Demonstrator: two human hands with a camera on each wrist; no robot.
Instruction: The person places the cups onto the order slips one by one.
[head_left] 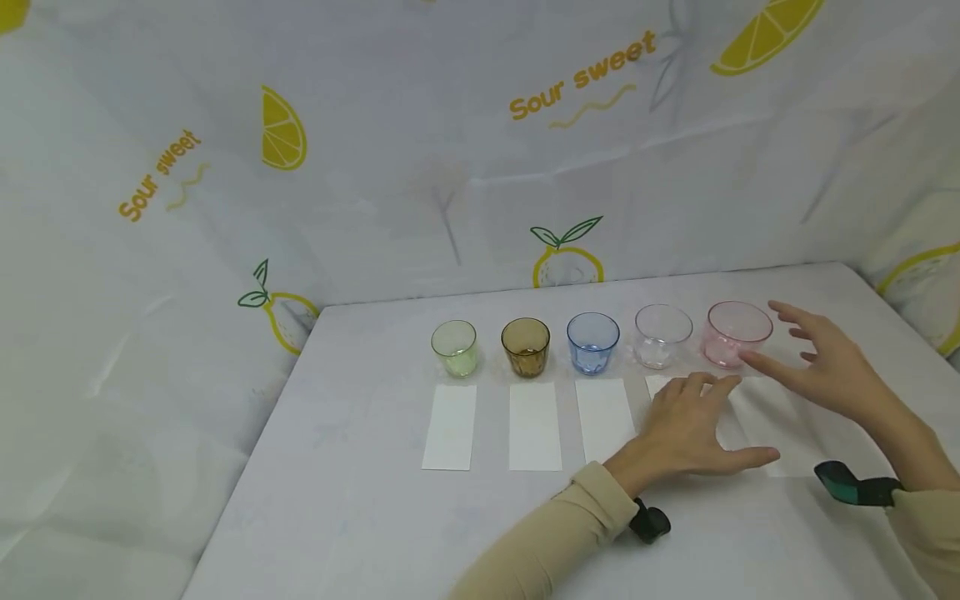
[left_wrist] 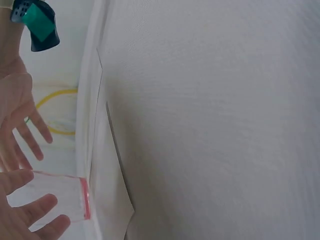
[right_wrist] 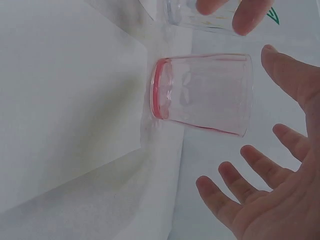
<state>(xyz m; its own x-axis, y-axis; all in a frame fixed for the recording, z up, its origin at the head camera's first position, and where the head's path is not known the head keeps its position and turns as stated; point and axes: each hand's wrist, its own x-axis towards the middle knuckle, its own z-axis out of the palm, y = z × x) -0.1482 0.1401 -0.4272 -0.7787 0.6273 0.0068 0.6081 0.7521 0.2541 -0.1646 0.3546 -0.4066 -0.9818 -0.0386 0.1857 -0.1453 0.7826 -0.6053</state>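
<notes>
At the right end of a row of glasses stands a pink-tinted glass [head_left: 738, 333], upright, its thicker red base plain in the right wrist view [right_wrist: 159, 90]. My right hand [head_left: 832, 362] is beside it, thumb and fingers spread apart; a gap shows between them and the glass in the right wrist view. My left hand [head_left: 686, 425] hovers or rests over white paper in front of the clear glass [head_left: 663, 333], fingers spread and holding nothing; whether it touches the paper I cannot tell. It partly hides a white paper strip [head_left: 657, 384].
Further left stand a blue glass [head_left: 592, 343], an amber glass [head_left: 526, 348] and a green glass [head_left: 454, 350]. White strips [head_left: 450, 427] lie before them. A larger white sheet [head_left: 795, 429] lies below the right hand. A lemon-print cloth [head_left: 405, 150] hangs behind the table.
</notes>
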